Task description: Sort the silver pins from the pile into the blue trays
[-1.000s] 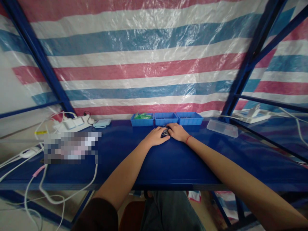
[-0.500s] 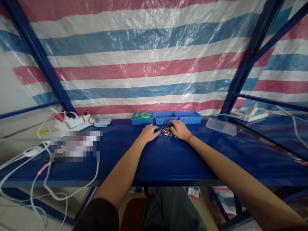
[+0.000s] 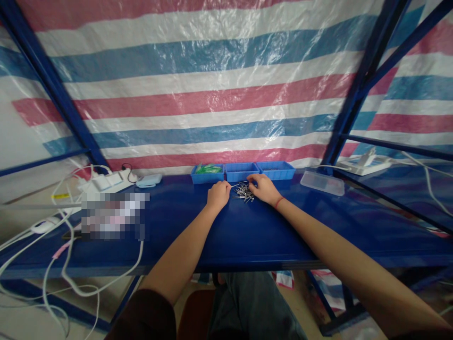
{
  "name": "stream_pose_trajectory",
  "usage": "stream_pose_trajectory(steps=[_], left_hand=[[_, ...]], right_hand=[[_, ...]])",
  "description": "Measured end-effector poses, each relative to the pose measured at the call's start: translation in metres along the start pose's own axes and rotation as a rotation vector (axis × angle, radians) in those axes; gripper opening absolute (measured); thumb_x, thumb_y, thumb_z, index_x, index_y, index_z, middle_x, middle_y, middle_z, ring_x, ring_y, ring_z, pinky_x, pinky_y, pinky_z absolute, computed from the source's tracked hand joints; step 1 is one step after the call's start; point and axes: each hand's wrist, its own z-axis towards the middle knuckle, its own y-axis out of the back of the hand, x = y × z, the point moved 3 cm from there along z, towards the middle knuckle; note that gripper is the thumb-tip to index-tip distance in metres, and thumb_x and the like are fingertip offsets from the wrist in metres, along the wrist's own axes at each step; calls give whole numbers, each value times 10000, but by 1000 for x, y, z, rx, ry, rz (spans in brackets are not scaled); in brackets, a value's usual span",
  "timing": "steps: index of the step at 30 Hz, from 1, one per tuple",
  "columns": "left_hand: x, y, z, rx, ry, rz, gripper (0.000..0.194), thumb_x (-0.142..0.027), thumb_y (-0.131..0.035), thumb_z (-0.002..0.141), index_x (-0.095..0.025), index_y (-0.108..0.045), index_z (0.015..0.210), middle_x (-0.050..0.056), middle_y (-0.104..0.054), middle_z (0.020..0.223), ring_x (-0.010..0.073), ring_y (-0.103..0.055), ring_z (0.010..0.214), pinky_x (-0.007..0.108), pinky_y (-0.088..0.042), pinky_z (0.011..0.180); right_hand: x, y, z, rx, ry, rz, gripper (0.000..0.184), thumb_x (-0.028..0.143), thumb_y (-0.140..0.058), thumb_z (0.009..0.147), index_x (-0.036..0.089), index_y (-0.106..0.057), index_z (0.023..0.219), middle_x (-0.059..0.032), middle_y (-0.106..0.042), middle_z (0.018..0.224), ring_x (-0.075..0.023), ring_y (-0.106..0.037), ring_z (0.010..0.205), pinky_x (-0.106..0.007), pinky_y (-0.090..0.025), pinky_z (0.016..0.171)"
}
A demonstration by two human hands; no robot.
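A small heap of short metal pins [image 3: 243, 192] lies on the blue table [image 3: 247, 231] just in front of three blue bins. My left hand [image 3: 219, 194] rests at the heap's left edge with its fingers curled in; I cannot make out anything in them. My right hand [image 3: 262, 187] lies at the heap's right edge, fingers stretched over the pins toward the bins. The left bin [image 3: 207, 173] holds green pieces, the middle bin [image 3: 241, 172] and the right bin [image 3: 275, 169] look dark inside.
A clear plastic lid [image 3: 322, 182] lies right of the bins. At the left are a white power strip [image 3: 106, 181], a pale blue device [image 3: 149, 180] and loose white cables [image 3: 71, 264]. A striped tarpaulin [image 3: 212, 94] and blue frame posts [image 3: 357, 89] close the back.
My hands were cupped together over the pins; they have drawn apart, and the heap now lies uncovered between them. The left hand has curled up.
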Motion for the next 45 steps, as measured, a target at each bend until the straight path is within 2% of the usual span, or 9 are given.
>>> stream_pose_trajectory(steps=[6,9,14,18,21,25,32,38,45], left_hand=[[-9,-4,7,2,-1,-592,184,-239,-460,853,-141,-615,864,44,-652,845,146,-590,803,238,-442,745],[-16,-6,5,48,11,-706,175,-239,-461,848,-138,-604,850,29,-641,806,127,-576,737,218,-442,687],[-21,-6,1,99,46,-768,187,-250,-449,854,-144,-600,879,18,-620,786,104,-548,663,205,-439,623],[-23,-6,0,122,70,-821,224,-298,-456,857,-151,-597,951,26,-620,821,93,-546,635,191,-440,573],[-23,-7,1,91,15,-856,273,-325,-502,837,-163,-576,1044,34,-629,868,87,-555,615,196,-452,577],[-20,-10,4,59,-69,-846,202,-268,-510,829,-144,-597,962,37,-639,868,87,-568,613,215,-471,632],[-17,-9,5,23,-70,-840,136,-239,-506,823,-135,-573,879,24,-611,808,78,-557,582,214,-476,614],[-16,-7,4,-29,-36,-815,123,-230,-515,819,-148,-547,904,29,-605,866,69,-551,573,210,-470,604],[-15,-4,4,-149,-97,-686,136,-244,-518,819,-164,-549,924,39,-610,941,99,-576,677,221,-467,643]], right_hand=[[11,2,5,-12,-130,452,257,310,-607,724,132,-643,906,-66,-671,853,-170,-603,779,-306,-465,760],[14,3,6,7,-107,629,288,380,-620,716,132,-655,858,-66,-674,836,-164,-604,768,-307,-466,761],[12,6,6,-4,-128,759,292,423,-635,696,149,-659,793,-48,-676,805,-155,-600,738,-304,-467,736],[13,8,7,-30,-108,774,303,446,-640,683,156,-661,769,-41,-679,781,-155,-598,727,-303,-467,723],[13,9,7,-25,-101,764,316,451,-639,685,154,-667,791,-42,-683,778,-154,-602,723,-303,-467,722],[16,11,6,3,-82,731,298,423,-629,706,147,-672,808,-54,-687,793,-156,-605,724,-301,-465,720],[17,11,7,-11,-92,703,302,405,-634,704,134,-662,832,-50,-668,747,-139,-582,666,-276,-451,648],[13,7,8,-26,-88,689,281,395,-630,705,142,-654,825,-40,-657,736,-133,-570,652,-267,-440,634],[9,4,8,-18,-54,562,276,392,-572,752,147,-662,841,-39,-662,735,-137,-565,641,-270,-439,621]])
